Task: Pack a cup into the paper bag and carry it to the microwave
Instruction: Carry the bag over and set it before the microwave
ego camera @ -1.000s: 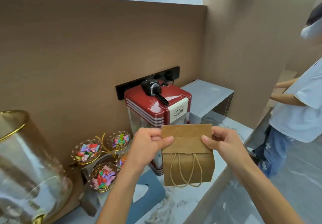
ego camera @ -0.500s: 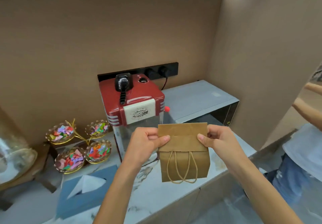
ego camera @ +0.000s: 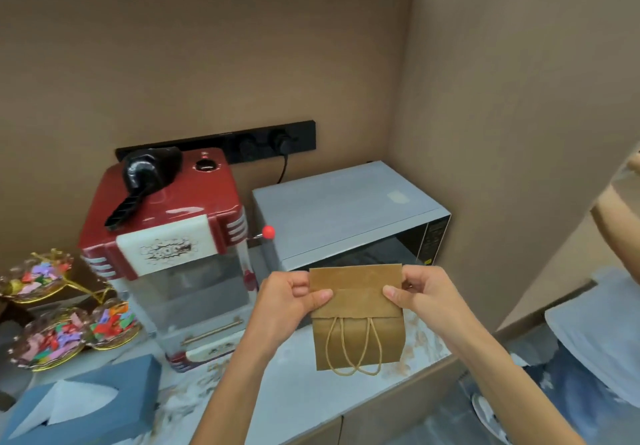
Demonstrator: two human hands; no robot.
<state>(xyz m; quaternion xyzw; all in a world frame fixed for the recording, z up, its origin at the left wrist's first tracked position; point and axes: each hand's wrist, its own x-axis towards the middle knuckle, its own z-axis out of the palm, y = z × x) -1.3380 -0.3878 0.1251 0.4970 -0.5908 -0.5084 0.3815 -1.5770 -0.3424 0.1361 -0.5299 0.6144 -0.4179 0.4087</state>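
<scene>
A brown paper bag [ego camera: 358, 337] with its top folded over and two twine handles hanging down is held upright above the counter. My left hand [ego camera: 291, 297] pinches the folded top at its left edge and my right hand [ego camera: 420, 294] pinches it at the right edge. A grey microwave [ego camera: 343, 209] with a dark glass door stands on the counter right behind the bag, in the corner. The cup is hidden; I cannot tell whether it is inside the bag.
A red popcorn machine [ego camera: 166, 236] stands left of the microwave. Glass dishes of coloured sweets [ego camera: 52, 340] and a blue tissue box [ego camera: 79, 399] are at the left. The marble counter [ego camera: 294, 392] ends just below the bag. Another person [ego camera: 595, 323] stands at the right.
My view has swung right and closer to the counter; the microwave has come fully into view behind the bag. Both hands keep the same hold on the bag.
</scene>
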